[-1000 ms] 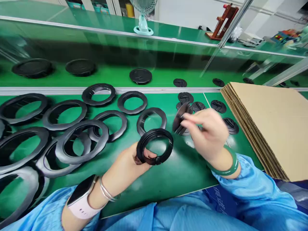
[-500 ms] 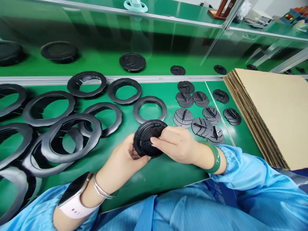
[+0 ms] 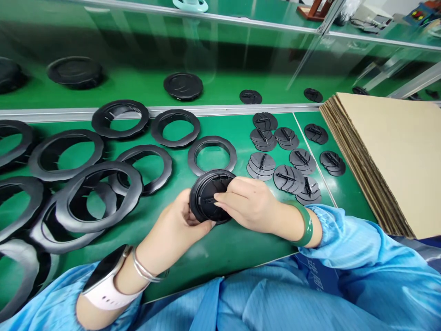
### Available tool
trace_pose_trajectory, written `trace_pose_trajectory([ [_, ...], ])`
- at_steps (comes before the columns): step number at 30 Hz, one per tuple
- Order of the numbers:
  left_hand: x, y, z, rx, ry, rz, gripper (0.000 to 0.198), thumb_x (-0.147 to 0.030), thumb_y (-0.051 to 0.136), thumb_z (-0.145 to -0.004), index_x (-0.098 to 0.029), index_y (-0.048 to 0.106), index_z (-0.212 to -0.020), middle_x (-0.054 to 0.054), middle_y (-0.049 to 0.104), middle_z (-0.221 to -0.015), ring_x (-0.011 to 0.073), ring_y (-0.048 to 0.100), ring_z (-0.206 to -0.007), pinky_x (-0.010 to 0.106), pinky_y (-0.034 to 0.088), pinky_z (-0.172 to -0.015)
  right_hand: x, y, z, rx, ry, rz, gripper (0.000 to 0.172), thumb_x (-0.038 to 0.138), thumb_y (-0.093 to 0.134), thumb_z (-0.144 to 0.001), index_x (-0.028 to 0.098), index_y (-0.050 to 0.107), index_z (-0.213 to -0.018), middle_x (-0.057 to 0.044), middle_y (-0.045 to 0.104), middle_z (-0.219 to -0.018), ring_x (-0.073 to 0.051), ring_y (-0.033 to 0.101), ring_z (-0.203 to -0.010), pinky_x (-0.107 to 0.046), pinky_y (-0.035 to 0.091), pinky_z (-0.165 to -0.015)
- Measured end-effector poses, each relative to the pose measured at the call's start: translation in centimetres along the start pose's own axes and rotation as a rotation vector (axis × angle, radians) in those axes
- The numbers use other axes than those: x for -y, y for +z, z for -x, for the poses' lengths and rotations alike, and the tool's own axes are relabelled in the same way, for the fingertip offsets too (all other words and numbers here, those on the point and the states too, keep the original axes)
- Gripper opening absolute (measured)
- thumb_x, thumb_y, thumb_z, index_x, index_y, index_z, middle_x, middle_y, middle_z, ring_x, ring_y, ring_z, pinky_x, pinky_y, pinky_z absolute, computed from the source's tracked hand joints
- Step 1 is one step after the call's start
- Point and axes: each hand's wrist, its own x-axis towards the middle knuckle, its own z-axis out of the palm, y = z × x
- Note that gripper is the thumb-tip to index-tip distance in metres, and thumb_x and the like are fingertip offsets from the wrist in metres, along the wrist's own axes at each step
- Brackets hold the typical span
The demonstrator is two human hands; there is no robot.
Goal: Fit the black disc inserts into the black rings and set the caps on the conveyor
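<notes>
Left fingers [image 3: 185, 198] clamp the black ring [image 3: 195, 195]; right fingers [image 3: 230, 199] seem pinched on the disc [image 3: 212, 187] inside it.

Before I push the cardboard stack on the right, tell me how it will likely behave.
The cardboard stack would probably feel stiff, since its top sheet lies flat without sagging. Its edge shows many layers with no strap visible, so a high push might slide the upper sheets. Broad and lying flat, it seems unlikely to tip or roll.

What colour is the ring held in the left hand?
Black; the ring shows best in the head view.
</notes>
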Motion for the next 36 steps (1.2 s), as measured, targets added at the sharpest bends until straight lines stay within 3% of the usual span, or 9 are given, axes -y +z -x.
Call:
trace_pose_trajectory([
  [9,-0.29,0.12,-0.02,-0.001,-0.001,0.094,0.056,-0.03,0.081,-0.065,-0.019,0.051,-0.111,0.001,0.072,-0.093,0.0214,0.073,-0.083,0.034,0.062,-0.072,-0.03,0.16,0.31,-0.055,-0.085,0.06,0.015,0.011,0.051,-0.098,0.013,0.067,-0.1,-0.003,0.056,-0.072,-0.016,0.047,-0.068,-0.03,0.039,-0.056],
  [16,0.07,-0.03,0.02,0.003,0.014,0.05,0.057,-0.031,0.081,-0.066,-0.019,0.051,-0.112,0.001,0.07,-0.094,0.0212,0.071,-0.081,0.035,0.061,-0.07,-0.01,0.01,-0.11,-0.022,-0.049,0.012,0.021,0.013,0.05,-0.099,0.014,0.067,-0.086,-0.002,0.052,-0.071,-0.016,0.041,-0.067,-0.03,0.037,-0.057],
  [28,0.2,-0.05,0.43,0.009,0.021,-0.053,0.044,-0.027,0.075,-0.072,-0.021,0.049,-0.108,-0.005,0.064,-0.08,0.015,0.065,-0.069,0.026,0.055,-0.06,0.83,-0.65,-0.05,0.166,0.074,-0.003,0.023,0.009,0.046,-0.097,0.015,0.065,-0.084,-0.007,0.059,-0.082,-0.019,0.05,-0.078,-0.032,0.046,-0.068],
  [33,0.15,-0.13,0.5,0.014,0.042,-0.102,0.041,-0.028,0.073,-0.074,-0.022,0.048,-0.105,-0.006,0.061,-0.076,0.0143,0.063,-0.065,0.025,0.054,-0.057,0.69,-0.74,-0.13,0.202,0.06,-0.025,0.02,0.008,0.047,-0.096,0.013,0.065,-0.09,-0.009,0.062,-0.085,-0.02,0.054,-0.083,-0.034,0.049,-0.073],
  [36,0.07,-0.1,0.46,0.006,0.047,-0.132,0.04,-0.028,0.073,-0.074,-0.022,0.047,-0.104,-0.006,0.061,-0.075,0.0149,0.063,-0.064,0.026,0.054,-0.057,0.94,-0.68,-0.14,0.184,0.069,-0.015,0.022,0.01,0.043,-0.098,0.01,0.065,-0.105,-0.011,0.064,-0.09,-0.022,0.054,-0.085,-0.036,0.051,-0.074],
])
